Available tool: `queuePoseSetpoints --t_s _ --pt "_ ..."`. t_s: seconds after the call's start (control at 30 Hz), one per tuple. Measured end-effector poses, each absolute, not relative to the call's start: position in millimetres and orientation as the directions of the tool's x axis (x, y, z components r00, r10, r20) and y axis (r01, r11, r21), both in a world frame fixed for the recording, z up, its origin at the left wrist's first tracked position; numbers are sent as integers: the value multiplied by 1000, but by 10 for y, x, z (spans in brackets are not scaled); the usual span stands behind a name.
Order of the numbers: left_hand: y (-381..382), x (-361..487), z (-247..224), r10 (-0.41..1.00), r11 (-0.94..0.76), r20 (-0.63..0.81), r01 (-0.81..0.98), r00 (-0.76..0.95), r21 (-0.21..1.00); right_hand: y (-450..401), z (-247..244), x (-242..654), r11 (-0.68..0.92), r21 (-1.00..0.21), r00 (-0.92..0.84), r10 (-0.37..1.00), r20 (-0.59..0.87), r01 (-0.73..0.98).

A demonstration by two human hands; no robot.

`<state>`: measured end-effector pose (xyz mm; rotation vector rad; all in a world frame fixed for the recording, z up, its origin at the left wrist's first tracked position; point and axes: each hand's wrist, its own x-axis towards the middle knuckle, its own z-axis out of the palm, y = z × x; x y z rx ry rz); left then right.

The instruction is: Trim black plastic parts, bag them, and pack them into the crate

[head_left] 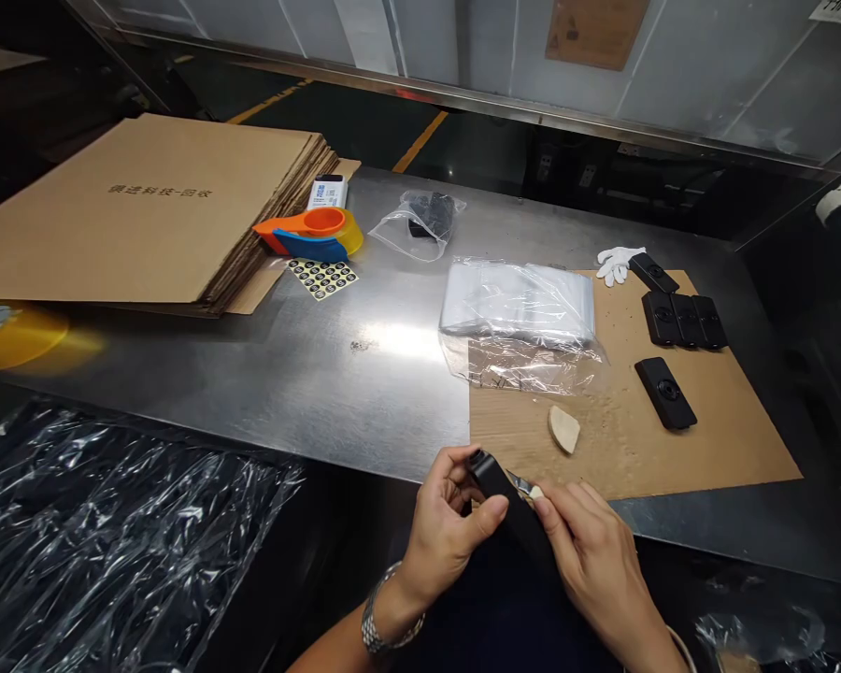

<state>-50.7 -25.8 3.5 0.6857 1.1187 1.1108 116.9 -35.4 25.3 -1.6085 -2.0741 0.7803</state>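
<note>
Near the table's front edge, my left hand [443, 537] is closed around a black plastic part [491, 475], its thumb pressed along one side. The part is tilted, and its lower portion blends into dark clothing. A small knife [521, 483] with a pale handle is gripped in my right hand [592, 547]. Its blade points at the edge of the black part; whether they touch I cannot tell. Just beyond my hands, a pale wedge-shaped piece [564, 430] lies on a cardboard sheet [729, 449]. A similar-looking black plastic housing [665, 393] with a round dial rests farther right.
Several black housings [685, 320] and a white glove [618, 264] are at the back right. Clear plastic bags [519, 299] lie mid-table. Leftward are an orange tape dispenser [308, 229], a sticker sheet [322, 278], stacked cardboard [140, 215] and black plastic sheeting [112, 533].
</note>
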Motion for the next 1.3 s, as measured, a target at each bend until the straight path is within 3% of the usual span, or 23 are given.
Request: queuePoseSetpoints --t_s 0.2,0.63,0.87,1.03,1.3 --pt "-241 -483 33 924 378 -374 -356 84 855 -306 244 1238 152 -704 -201 980 14 693" --pt "-261 -478 20 927 374 -357 -350 116 859 -361 335 1164 262 -599 -272 959 76 757" --pt "-272 -475 26 923 385 -366 -340 121 858 -320 233 1182 185 -601 -236 972 -7 778" --pt "-273 -477 -18 928 372 -348 -381 133 846 -260 116 1200 58 -732 -168 983 -78 679" --pt "-263 -469 -59 929 369 -337 -424 152 827 -216 274 1196 -120 -885 -238 939 -248 449"
